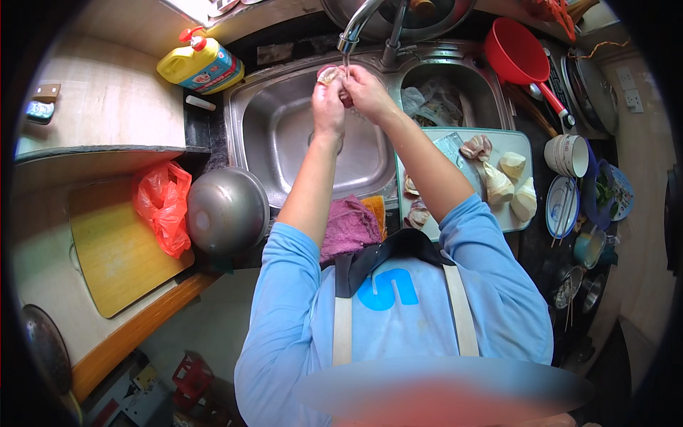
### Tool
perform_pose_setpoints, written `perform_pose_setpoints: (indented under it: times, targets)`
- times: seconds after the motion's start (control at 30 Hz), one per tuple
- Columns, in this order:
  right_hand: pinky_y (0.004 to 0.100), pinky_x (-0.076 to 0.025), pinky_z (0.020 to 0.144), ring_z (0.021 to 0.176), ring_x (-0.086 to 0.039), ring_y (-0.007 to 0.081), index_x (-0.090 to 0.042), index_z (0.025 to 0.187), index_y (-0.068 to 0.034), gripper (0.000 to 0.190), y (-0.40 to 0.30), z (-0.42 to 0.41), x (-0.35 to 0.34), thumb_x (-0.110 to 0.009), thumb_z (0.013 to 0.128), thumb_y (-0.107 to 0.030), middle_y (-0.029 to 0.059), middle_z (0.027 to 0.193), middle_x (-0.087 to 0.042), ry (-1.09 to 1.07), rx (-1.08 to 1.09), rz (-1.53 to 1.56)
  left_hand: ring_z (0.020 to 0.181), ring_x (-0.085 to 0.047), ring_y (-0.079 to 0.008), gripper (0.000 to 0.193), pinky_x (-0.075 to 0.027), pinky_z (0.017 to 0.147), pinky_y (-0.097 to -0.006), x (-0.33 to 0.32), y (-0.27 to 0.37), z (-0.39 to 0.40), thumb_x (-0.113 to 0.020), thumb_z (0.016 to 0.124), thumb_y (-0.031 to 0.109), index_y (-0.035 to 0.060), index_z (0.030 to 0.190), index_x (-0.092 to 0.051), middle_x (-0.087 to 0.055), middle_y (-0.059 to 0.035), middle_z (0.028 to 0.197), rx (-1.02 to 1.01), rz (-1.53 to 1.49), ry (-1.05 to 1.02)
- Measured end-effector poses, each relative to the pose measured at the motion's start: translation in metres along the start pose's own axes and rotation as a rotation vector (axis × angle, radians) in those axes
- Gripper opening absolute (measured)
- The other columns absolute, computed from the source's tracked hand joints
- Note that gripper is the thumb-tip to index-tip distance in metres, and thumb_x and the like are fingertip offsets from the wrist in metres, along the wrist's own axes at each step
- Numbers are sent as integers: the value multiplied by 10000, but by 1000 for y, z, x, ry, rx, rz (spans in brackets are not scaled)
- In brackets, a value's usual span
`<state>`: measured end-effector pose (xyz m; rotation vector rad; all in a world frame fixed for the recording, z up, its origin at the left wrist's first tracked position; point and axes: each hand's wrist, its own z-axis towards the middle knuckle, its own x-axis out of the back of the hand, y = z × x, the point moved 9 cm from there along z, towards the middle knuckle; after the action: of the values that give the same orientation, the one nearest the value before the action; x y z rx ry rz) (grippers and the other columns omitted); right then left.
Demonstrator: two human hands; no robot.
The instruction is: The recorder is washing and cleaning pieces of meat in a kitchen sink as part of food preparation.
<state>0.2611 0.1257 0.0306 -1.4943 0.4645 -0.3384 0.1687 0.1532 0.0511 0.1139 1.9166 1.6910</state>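
Observation:
Under the faucet, over the far edge of the stainless steel sink basin, both hands hold one piece of raw meat, pale and reddish. My left hand grips it from the left, and my right hand pinches it from the right, close to the thin water stream. Right of the basin, a cutting board bears a cleaver blade, partly hidden by my right forearm, another meat piece and peeled pale bamboo shoots. More meat pieces lie at its near left.
A smaller basin with plastic bags adjoins the sink. Left stand a yellow detergent jug, an upturned metal bowl and a red plastic bag. Pink cloth lies at the front edge; a red ladle and stacked bowls are right.

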Motion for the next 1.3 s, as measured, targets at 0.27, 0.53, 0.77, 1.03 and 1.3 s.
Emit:
perform_pose_setpoints:
  times: [0.27,0.53,0.77,1.03,1.3]
  targets:
    - [241,-471,708,757,-571,96,-582,1107,11,265,-7,-28,3,-481,944,-172,29,924,-629,19,29,-200,768,-609,-161,292,-495,711,-310,16,-10,10,-475,944,253,-6,925,-608,-645,-71,833,-51,565,116]
    - [204,-464,668,766,-559,73,-550,1146,-8,276,-3,-52,8,-484,950,-190,14,913,-606,-69,-166,152,594,-548,-91,271,-454,527,-235,9,-19,3,-562,910,282,20,867,-612,-606,-32,723,172,231,48]
    - [235,-465,598,785,-561,89,-526,1157,-107,279,10,-42,17,-443,963,-290,10,950,-580,65,-288,217,788,-587,-106,238,-461,663,-233,-15,-28,-14,-546,842,57,30,1078,-568,-613,-62,918,181,235,-192]
    - [203,-333,484,547,-435,51,-581,969,-105,223,11,-52,-7,-463,958,-294,-45,698,-519,-120,-358,260,585,-568,-82,235,-467,525,-259,6,18,-7,-583,891,223,16,812,-661,-643,-39,689,-59,450,52]
    - [401,-440,675,746,-575,291,-610,989,-25,232,-38,-49,10,-522,859,-195,129,848,-623,161,309,-345,646,-562,-86,277,-466,606,-249,-7,10,-6,-568,899,255,11,780,-622,-632,-46,703,0,352,45]
